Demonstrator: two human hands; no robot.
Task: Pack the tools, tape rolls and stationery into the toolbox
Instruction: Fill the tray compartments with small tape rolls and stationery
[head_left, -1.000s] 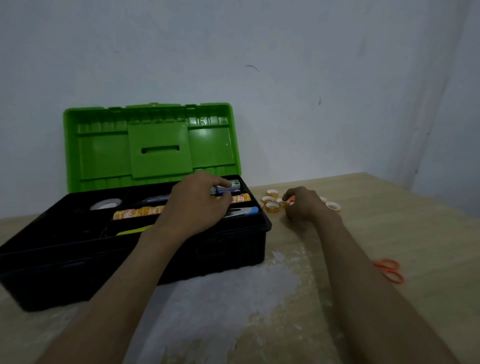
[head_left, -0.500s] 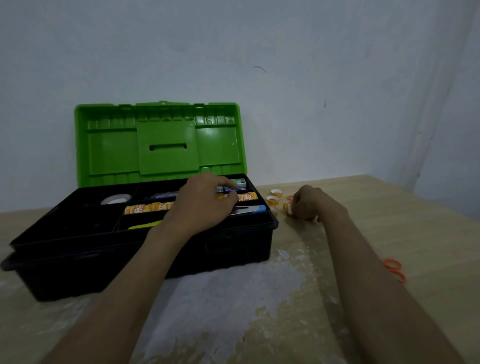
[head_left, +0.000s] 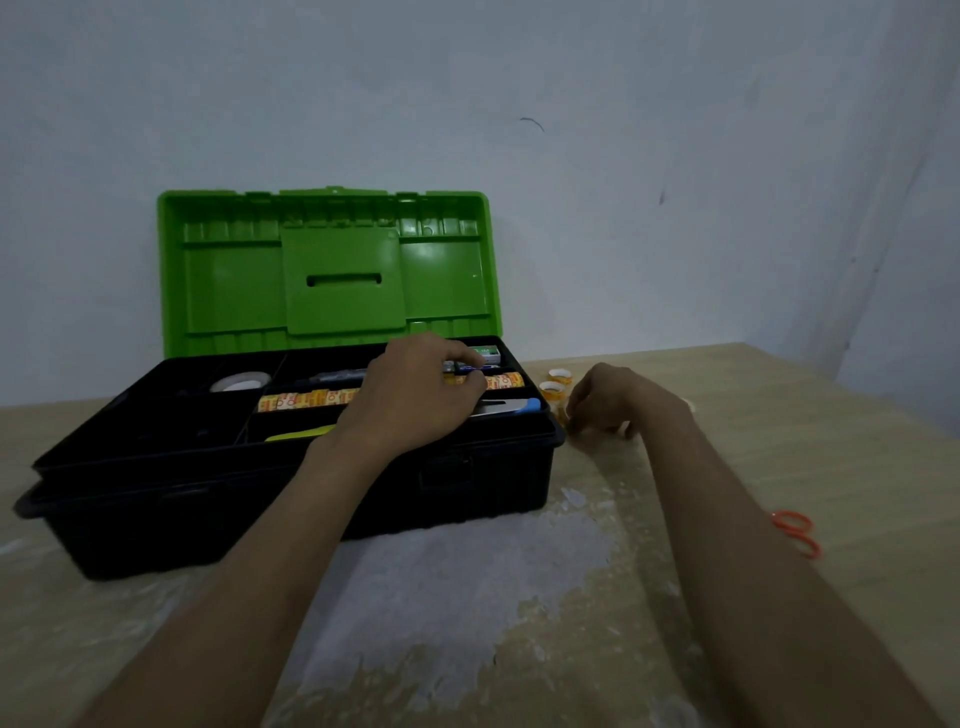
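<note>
Black plastic toolbox stands open on the pale wooden worktop, with its bright green lid upright behind the left grip. That grip hangs over the right half of the box's tray, knuckles up and fingers curled down. Its thumb and forefinger come together near a slim blue pen, but I cannot tell whether they pinch it or anything else. Just beyond the fingertips lies a small green-and-white box. A long orange patterned strip runs under the grip and shows out to its left. To the grip's right, at the tray's front, a blue-tipped cutter sticks out. A yellow strip shows beside the wrist. Well to the left, a white tape roll sits in the tray's left compartment.

The right grip rests on the worktop just right of the toolbox with its fingers curled under. What they hold, if anything, is hidden. Small amber tape rolls stand on the worktop just left of and beyond this grip, between it and the box. Orange-handled scissors lie to the right of its forearm, partly hidden by it. A white scuffed patch spreads over the worktop between the two forearms.
</note>
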